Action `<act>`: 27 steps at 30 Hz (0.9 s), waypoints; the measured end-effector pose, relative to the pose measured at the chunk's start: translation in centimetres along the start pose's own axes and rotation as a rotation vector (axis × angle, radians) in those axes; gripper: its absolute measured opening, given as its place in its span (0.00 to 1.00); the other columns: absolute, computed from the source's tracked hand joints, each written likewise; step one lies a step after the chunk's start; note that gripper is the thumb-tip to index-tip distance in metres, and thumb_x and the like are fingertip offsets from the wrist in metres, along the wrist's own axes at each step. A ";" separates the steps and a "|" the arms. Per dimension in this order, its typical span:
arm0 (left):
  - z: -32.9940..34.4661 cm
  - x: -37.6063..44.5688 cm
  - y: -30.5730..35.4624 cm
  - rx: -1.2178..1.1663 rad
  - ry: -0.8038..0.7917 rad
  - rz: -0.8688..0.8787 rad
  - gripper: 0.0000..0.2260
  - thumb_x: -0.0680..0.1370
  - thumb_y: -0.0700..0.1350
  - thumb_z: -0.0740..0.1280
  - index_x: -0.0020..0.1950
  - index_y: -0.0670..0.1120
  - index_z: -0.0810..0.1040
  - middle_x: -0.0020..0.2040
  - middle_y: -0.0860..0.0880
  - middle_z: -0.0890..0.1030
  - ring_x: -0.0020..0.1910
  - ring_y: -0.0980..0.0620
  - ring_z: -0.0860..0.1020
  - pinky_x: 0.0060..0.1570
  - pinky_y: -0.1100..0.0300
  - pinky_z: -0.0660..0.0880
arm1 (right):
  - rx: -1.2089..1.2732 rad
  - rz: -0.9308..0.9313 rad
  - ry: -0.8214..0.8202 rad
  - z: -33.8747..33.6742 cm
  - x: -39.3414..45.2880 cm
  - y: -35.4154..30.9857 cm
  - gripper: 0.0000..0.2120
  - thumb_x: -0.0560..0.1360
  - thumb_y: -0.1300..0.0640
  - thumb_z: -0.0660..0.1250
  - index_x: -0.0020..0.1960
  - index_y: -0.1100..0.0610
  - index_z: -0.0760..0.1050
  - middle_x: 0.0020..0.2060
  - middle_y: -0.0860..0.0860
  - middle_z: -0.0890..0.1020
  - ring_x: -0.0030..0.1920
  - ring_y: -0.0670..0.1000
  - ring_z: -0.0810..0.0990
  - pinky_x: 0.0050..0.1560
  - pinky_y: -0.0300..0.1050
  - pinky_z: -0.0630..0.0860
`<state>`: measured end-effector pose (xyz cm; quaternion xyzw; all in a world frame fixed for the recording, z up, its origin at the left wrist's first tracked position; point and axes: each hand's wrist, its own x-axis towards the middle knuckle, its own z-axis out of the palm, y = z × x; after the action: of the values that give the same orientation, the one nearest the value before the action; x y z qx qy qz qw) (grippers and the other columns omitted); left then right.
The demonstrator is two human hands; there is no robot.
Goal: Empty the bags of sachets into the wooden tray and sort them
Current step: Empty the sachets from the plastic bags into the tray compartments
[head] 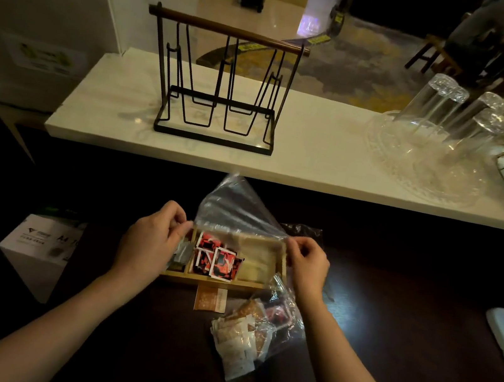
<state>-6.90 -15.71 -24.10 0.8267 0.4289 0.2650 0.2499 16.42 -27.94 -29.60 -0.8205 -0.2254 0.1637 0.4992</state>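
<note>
Two hands, left hand and right hand, pinch the corners of an upturned clear plastic bag over the compartmented wooden tray, its red-and-white sachets seemingly emptied into the middle compartment, so next probably comes setting it aside and taking the fuller clear bag of tan sachets lying just in front.

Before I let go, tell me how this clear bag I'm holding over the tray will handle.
Probably floppy: the clear bag sags and creases between the left hand and right hand. Likely very light, since it looks emptied. The glossy film may slip, so pinch it firmly.
</note>
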 end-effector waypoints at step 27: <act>11.3 -7.3 -1.6 0.190 -0.975 0.001 0.22 0.77 0.58 0.63 0.67 0.50 0.68 0.67 0.50 0.68 0.63 0.50 0.72 0.60 0.54 0.72 | -0.827 -0.141 -0.339 -3.0 -1.9 7.2 0.12 0.77 0.44 0.61 0.52 0.52 0.73 0.42 0.48 0.83 0.37 0.47 0.81 0.35 0.40 0.78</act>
<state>-4.08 -23.14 -35.08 0.8737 0.2839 -0.1927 0.3449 17.77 -34.13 -34.61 -0.8951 -0.4060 0.1575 0.0954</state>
